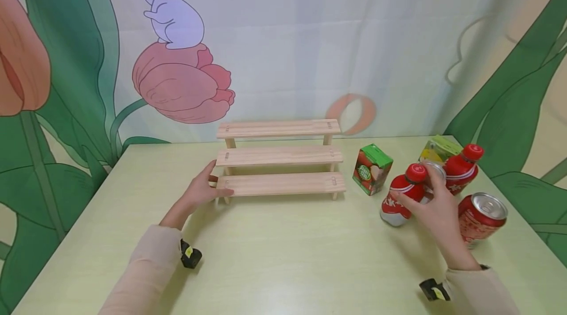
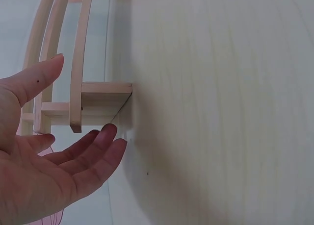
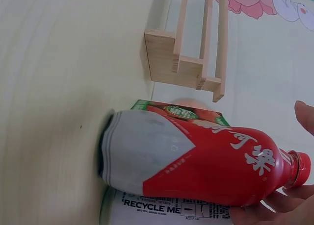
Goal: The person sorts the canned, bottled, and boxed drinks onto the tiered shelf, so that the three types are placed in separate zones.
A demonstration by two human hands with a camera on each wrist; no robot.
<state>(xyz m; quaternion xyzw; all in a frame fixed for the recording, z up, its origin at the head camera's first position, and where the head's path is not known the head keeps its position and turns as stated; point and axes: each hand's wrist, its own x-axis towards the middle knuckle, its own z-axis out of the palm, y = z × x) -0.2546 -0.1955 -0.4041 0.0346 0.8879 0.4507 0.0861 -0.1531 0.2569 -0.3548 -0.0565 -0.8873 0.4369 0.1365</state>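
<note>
My left hand (image 1: 199,189) is at the left end of a three-step wooden shelf (image 1: 280,156), its thumb over the front of the lowest step. In the left wrist view its fingers (image 2: 98,156) are loosely bent below the shelf's end. My right hand (image 1: 436,209) is spread around the upper part of a red bottle (image 3: 221,159) with a red cap, which stands on the table. In the right wrist view the thumb (image 3: 305,116) is apart from the bottle, while the other fingers lie behind it, beside a white can (image 3: 162,208).
A green-topped juice carton (image 1: 373,170) stands between shelf and bottle. Behind and right of my right hand are a second red bottle (image 1: 462,170), a red can (image 1: 482,216) and a yellow-green carton (image 1: 438,148). A printed curtain (image 1: 283,59) hangs behind the table (image 1: 283,261).
</note>
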